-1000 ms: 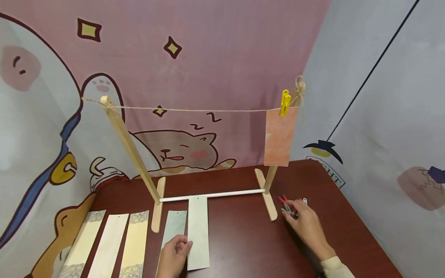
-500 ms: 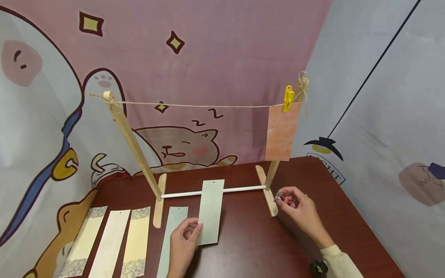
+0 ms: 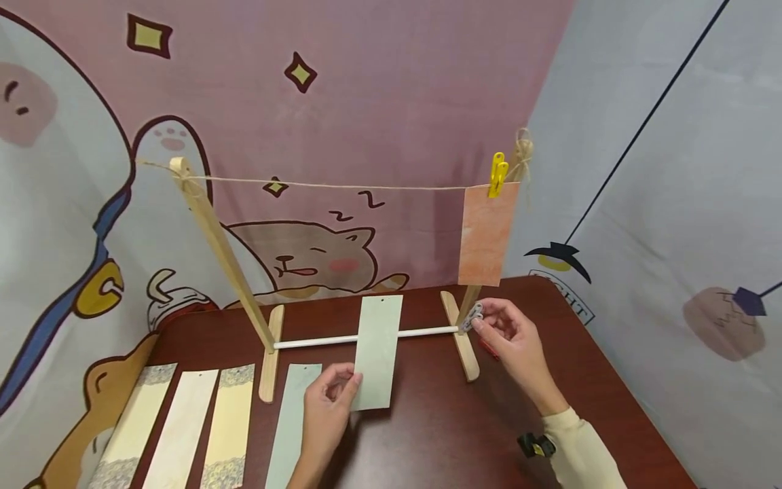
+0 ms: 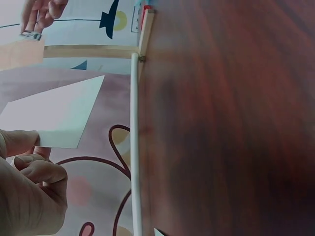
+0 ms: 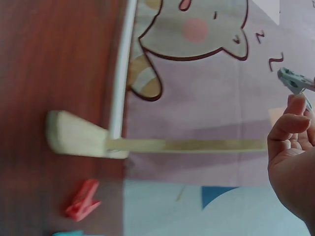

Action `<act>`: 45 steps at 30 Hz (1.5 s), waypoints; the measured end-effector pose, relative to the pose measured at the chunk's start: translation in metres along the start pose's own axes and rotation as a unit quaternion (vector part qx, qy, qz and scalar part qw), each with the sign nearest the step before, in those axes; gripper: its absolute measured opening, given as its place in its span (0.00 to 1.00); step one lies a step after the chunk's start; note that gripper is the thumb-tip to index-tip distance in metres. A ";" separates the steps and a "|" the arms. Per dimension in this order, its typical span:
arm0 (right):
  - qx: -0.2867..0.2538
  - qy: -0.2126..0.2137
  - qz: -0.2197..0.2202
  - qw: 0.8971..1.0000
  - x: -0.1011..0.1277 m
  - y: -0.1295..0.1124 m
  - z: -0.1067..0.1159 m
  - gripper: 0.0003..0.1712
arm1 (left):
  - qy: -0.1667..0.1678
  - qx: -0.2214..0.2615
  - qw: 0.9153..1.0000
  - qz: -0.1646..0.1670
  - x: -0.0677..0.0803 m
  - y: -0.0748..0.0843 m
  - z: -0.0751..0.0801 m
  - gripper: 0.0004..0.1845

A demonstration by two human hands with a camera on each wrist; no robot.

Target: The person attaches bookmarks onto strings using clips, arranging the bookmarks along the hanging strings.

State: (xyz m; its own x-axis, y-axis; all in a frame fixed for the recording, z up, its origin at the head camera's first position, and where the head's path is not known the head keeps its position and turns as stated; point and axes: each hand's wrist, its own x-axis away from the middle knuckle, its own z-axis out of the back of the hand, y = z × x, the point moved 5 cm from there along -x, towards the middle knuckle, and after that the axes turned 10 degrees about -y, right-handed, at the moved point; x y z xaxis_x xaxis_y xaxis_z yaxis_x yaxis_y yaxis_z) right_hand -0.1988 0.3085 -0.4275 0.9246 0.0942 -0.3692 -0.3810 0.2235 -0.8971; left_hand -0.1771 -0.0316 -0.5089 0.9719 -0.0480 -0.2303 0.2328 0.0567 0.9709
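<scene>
Far left, near edge of the table [image 3: 440, 435]: three patterned paper strips [image 3: 183, 428] lie flat side by side, with a pale green strip [image 3: 292, 421] just right of them by the stand's left foot.

Left hand [image 3: 326, 411]: thumb and fingers pinch the bottom edge of a pale green card [image 3: 377, 350], holding it upright and lifted off the table in front of the white crossbar [image 3: 366, 337]. The punched hole is at the top edge. Judgement: gripping only the lower edge leaves the top free to flop, so it is better to keep the card vertical and raise its top edge level with the string [image 3: 342, 185], left of the orange card.

The string spans the two wooden posts and is taut. Far right on it, a yellow peg [image 3: 497, 176] holds an orange card [image 3: 486, 234] beside the right post.

Right hand [image 3: 513, 339]: fingertips pinch a grey peg [image 3: 472, 316] close to the right post's base, clear of the table. I cannot tell whether the peg's jaws are squeezed apart. Judgement: squeeze the tail ends so the jaws gape before bringing the peg over card and string together.

A red peg [image 5: 81, 199] lies on the table just right of the stand's foot.
</scene>
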 end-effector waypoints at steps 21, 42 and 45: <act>-0.033 0.046 0.098 0.994 -0.052 -0.085 -0.004 0.15 | -0.035 0.012 0.999 0.009 -0.039 0.040 -0.027 0.02; -0.047 0.060 0.183 0.980 -0.097 -0.145 -0.004 0.13 | -0.043 0.062 0.994 -0.075 -0.079 0.071 -0.040 0.03; -0.048 0.056 0.195 0.978 -0.104 -0.150 -0.007 0.12 | -0.042 0.059 0.994 -0.076 -0.082 0.075 -0.038 0.03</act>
State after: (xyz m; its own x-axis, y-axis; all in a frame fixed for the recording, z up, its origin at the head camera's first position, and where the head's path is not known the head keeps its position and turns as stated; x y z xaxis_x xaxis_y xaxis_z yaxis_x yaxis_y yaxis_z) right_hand -0.2380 0.2583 -0.2563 0.7061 0.0464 -0.7066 -0.7071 0.0997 -0.7000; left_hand -0.2381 0.0148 -0.4200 0.9183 -0.1309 -0.3737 0.3667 -0.0750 0.9273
